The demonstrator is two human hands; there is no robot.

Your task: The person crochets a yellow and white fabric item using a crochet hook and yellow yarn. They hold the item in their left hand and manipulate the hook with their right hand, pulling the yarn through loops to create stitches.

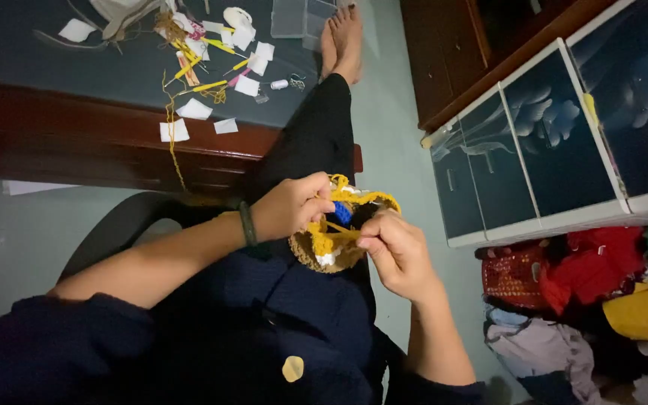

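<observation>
Two bare hands worked over a lap as a person in dark blue clothing sat with legs stretched out, feet (341, 37) resting against the edge of a dark-topped table (54, 127). A cabinet with glossy dark panels in white frames (556, 127) stood to the right on the pale floor (391, 127), and beside it lay a heap of clothes (609, 300) in red, yellow and grey, near the right elbow. A dark chair arm (114, 229) curved under the left forearm.

On the table, well apart from the hands, lay white paper slips (193, 110), yellow-handled crochet hooks (208, 86) and a clear plastic box (301, 16); a strand of mustard yarn (174, 150) trailed over the table's front edge.

The left hand (290, 206), with a dark band (247, 223) at its wrist, was curled closed over the top of a small crocheted piece (331, 244) in yellow, tan, white and blue, held above the knees. The right hand (395, 251) pinched the piece's near edge with fingertips drawn together. Fingers of both hands covered much of the piece, so its shape could not be told.
</observation>
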